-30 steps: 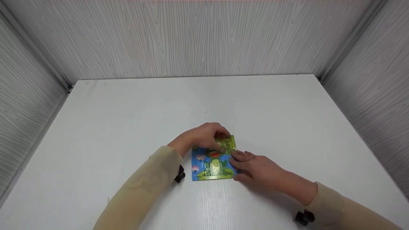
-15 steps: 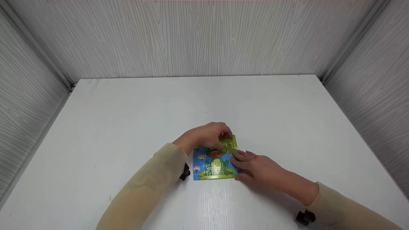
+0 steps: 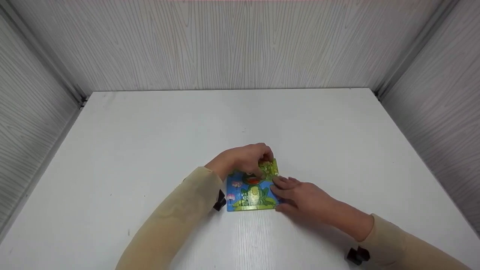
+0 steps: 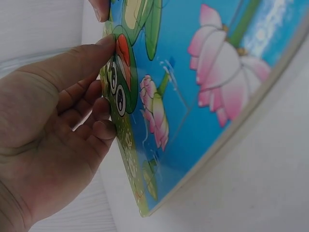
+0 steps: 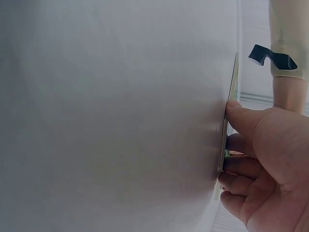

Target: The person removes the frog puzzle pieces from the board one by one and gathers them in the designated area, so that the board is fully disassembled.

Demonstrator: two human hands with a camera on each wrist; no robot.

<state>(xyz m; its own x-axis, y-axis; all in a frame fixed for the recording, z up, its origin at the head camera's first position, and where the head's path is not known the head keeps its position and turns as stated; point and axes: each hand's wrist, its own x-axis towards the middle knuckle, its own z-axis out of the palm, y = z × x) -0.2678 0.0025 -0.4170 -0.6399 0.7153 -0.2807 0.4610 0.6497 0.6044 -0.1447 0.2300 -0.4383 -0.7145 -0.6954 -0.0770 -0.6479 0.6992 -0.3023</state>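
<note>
A square frog jigsaw puzzle (image 3: 253, 197) lies on the white table, its picture facing up with a blue pond and pink lotus flowers. My left hand (image 3: 248, 158) arches over its far part. In the left wrist view, the thumb (image 4: 84, 59) rests on the frog's mouth and the curled fingers (image 4: 102, 129) grip at the green far edge. At the puzzle's right side is my right hand (image 3: 311, 200), its relaxed fingers touching the edge and the picture. The right wrist view shows the right thumb (image 5: 244, 118) against the thin edge. The left hand covers part of the frog's head.
The white table (image 3: 157, 127) is enclosed by a grey wood-grain back wall (image 3: 240, 45) and side walls. A black device (image 3: 219, 200) sits under the left sleeve, and another black device (image 3: 358, 255) under the right cuff.
My left hand and forearm have shifted slightly right over the puzzle, mostly in the first half second. The right hand keeps its place at the edge.
</note>
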